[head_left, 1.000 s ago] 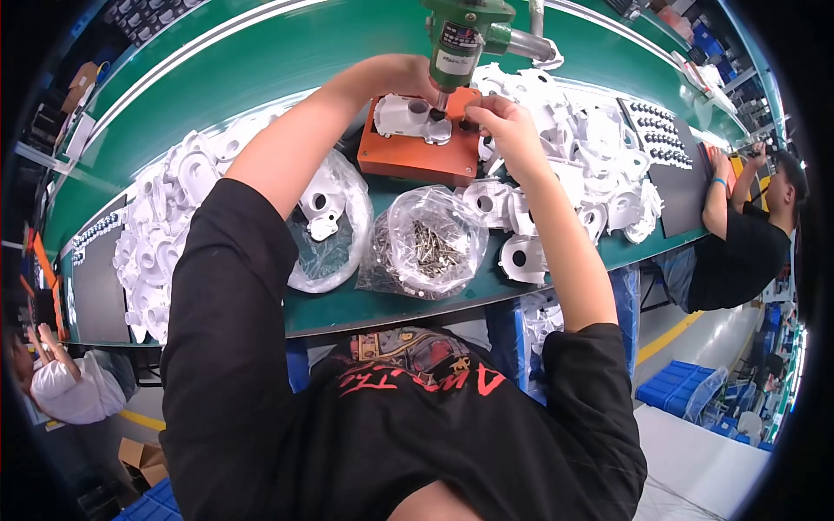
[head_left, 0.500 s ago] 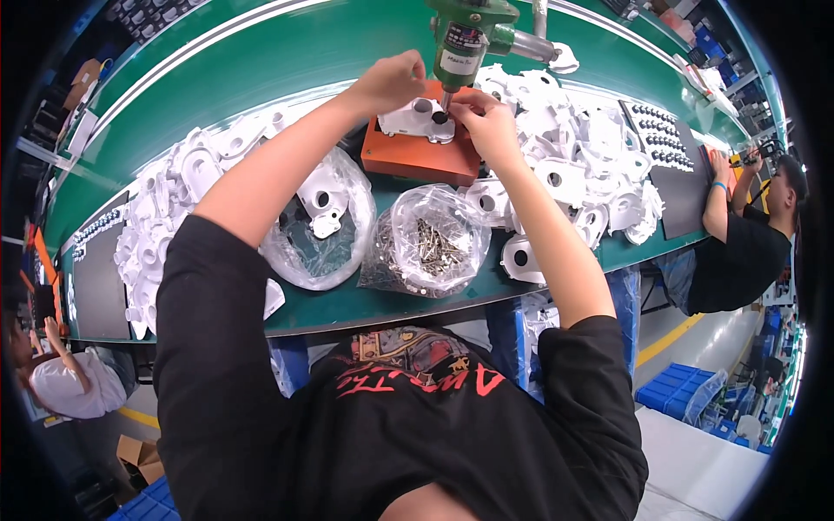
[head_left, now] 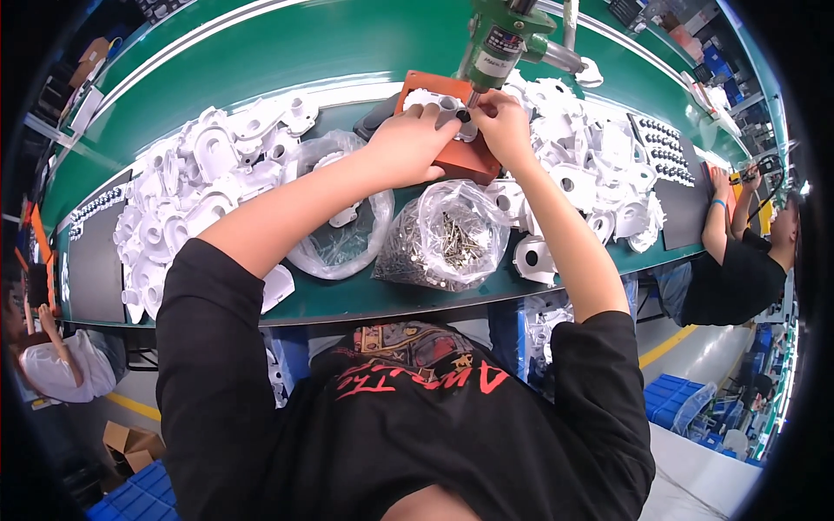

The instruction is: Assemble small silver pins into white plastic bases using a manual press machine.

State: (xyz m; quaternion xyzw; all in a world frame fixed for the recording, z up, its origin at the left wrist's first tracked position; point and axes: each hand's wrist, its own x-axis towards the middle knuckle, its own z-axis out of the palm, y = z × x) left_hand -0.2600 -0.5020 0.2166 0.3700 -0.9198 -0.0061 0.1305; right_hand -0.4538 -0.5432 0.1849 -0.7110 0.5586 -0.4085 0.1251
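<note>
A white plastic housing (head_left: 423, 97) with round openings lies on the orange block (head_left: 465, 161) under the green press (head_left: 497, 52). My left hand (head_left: 407, 146) rests over the near side of this housing, its fingers bent onto it and the thumb apart by the block. From the right, my right hand (head_left: 506, 128) reaches in beside the metal press tip (head_left: 474, 97), thumb and fingers pinched together. What the pinch holds, if anything, is hidden. A dark round part (head_left: 462, 115) shows at the housing between the two hands.
A clear bag of metal screws or pins (head_left: 452, 239) stands in front of the block. Left of it is another clear bag (head_left: 334, 252) with white parts. White housings pile up at left (head_left: 204, 169) and right (head_left: 569, 182). A co-worker (head_left: 734, 260) sits at the right.
My left hand has come down from its raised place left of the press onto the housing. The right hand stays beside the press tip. The whole view has shifted slightly.
</note>
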